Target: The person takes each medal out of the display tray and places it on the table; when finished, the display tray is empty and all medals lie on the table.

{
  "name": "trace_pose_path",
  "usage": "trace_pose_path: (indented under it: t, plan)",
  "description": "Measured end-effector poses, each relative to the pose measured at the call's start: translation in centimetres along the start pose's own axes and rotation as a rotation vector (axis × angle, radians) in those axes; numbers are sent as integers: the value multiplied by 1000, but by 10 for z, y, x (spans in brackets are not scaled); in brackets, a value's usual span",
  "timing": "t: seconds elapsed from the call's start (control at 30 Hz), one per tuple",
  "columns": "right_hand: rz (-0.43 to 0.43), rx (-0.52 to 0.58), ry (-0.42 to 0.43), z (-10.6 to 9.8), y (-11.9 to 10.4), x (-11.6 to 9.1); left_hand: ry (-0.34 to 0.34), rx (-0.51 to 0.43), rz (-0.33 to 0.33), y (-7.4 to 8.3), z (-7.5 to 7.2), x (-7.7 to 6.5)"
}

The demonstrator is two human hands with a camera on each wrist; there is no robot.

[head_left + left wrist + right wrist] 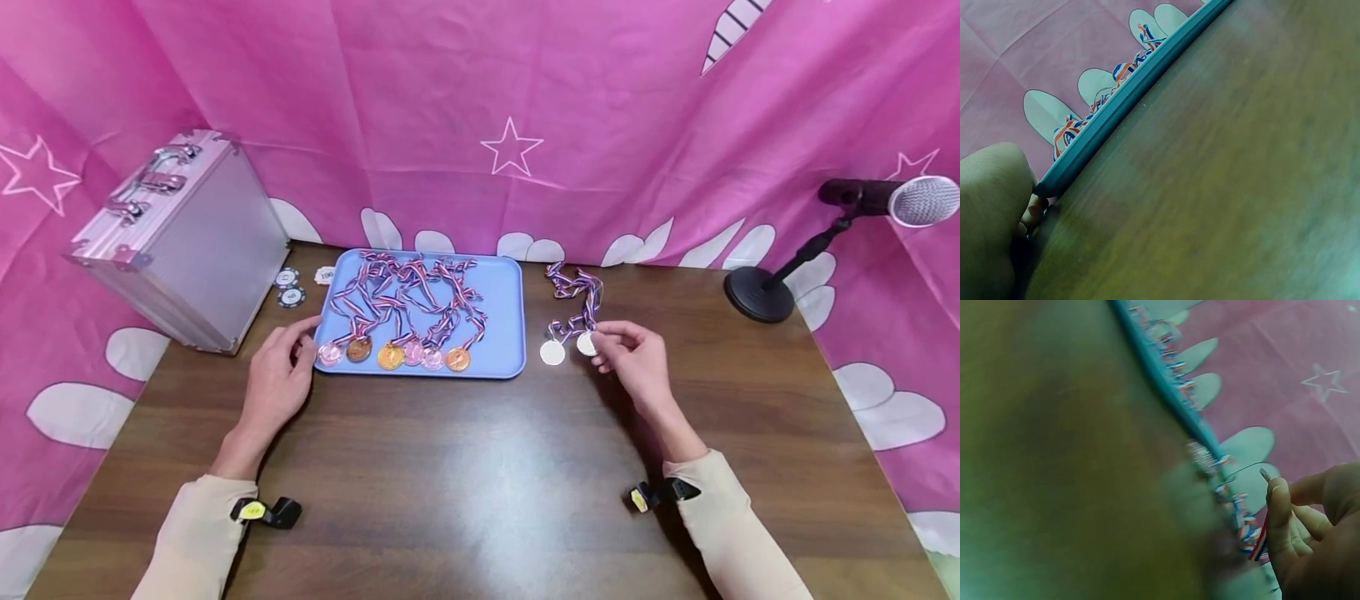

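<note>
My right hand (633, 358) pinches a silver medal (587, 342) between thumb and fingers. In the right wrist view this medal (1265, 474) shows edge-on at the fingertips, with its striped ribbon (1260, 542) hanging beside the hand. A second silver medal (552, 352) lies just left of it on the table. My left hand (277, 371) touches the left edge of a blue tray (501, 321), its fingers loosely bent. Several gold, bronze and pinkish medals (391, 356) lie along the tray's front, with tangled red, white and blue ribbons (405, 283) behind them.
A silver case (217, 242) stands at the back left of the wooden table (450, 483). Poker chips (291, 297) and a white plaque (324, 275) lie between case and tray. A microphone (922, 201) on a black stand (759, 294) stands at the back right, before a pink curtain (435, 100).
</note>
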State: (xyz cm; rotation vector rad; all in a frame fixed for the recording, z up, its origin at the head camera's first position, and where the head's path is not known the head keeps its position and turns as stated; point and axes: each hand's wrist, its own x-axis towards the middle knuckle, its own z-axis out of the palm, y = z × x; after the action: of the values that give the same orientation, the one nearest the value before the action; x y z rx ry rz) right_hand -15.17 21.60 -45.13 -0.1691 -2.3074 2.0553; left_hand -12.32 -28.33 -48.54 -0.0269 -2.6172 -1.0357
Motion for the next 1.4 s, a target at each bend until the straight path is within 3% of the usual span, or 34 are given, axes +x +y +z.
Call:
trace_pose_path:
  t: [0.17,0.37,0.53,0.67,0.83,1.4]
  plan:
    - [-64,-205,-30,3,16,-4,0,1,-4,1,-1,-1]
    - [-194,-469,61,7,27,-4,-4,4,-8,1,-1,-1]
    - [-313,-568,101,10,33,-2,-5,0,-10,1,-1,0]
    - [-366,-594,101,11,35,0,2,4,-2,0,-1,0]
    - [-373,-592,91,10,35,-1,3,-2,4,0,0,-1]
    - [-378,-460,159,16,33,-13,22,-2,27,-1,0,0]
